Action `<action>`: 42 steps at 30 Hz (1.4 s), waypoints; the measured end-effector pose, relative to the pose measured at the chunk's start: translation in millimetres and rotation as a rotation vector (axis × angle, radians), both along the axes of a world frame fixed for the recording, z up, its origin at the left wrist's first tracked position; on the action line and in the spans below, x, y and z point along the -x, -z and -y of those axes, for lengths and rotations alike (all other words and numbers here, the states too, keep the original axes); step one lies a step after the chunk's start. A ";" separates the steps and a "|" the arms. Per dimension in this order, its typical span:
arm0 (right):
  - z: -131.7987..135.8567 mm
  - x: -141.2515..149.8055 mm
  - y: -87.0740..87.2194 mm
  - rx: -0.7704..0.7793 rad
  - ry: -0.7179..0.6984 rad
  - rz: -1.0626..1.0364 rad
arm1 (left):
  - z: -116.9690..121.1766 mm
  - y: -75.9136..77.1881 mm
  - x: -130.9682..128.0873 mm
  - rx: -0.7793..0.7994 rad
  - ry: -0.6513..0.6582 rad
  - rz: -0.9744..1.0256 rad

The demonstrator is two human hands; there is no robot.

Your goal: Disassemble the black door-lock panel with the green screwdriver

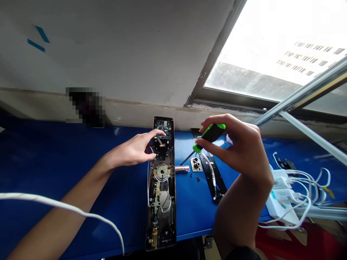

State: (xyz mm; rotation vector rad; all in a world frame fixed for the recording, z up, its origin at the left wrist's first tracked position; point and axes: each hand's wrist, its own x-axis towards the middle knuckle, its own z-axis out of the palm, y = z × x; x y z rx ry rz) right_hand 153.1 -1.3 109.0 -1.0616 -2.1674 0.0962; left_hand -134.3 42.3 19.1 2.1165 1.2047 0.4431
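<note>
A long, dark door lock housing [175, 202] stands lengthwise on the blue table, its inside showing a circuit board, wires, a round metal part and a brass cylinder. My left hand [135, 148] rests at its upper left, thumb and index finger apart; the index fingertip is over the circuit board [168, 126], the thumb by the left rim. Held in my right hand [238, 144] is a green and black screwdriver [213, 135], its shaft slanting down left beside the housing. Whether its tip touches anything, I cannot tell.
Right of the housing lie a small square circuit board [196, 164], several black screws [198, 178], a shiny cylinder [182, 169] and a long black plate [217, 177] with a cable. A white power strip [282, 206] with cables sits at right. A white cable [67, 207] crosses my left forearm.
</note>
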 end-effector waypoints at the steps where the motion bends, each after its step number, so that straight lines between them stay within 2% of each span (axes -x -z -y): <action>1: -1.3 0.9 0.8 -0.015 -0.004 0.007 | 1.0 -0.9 -0.3 0.005 0.003 -0.007; 6: -1.6 4.6 -0.6 -0.032 -0.059 0.083 | 3.3 -1.3 -0.3 0.013 0.021 -0.041; 14: 1.6 11.6 -0.6 -0.067 -0.129 0.050 | 2.6 -3.0 0.5 0.056 0.044 -0.039; 21: 2.4 14.9 -1.5 -0.017 -0.177 0.044 | 4.3 -7.2 -1.2 0.064 0.060 -0.041; 42: 11.2 9.3 -4.6 0.025 -0.182 0.102 | 13.4 -17.1 -5.2 0.146 0.069 -0.114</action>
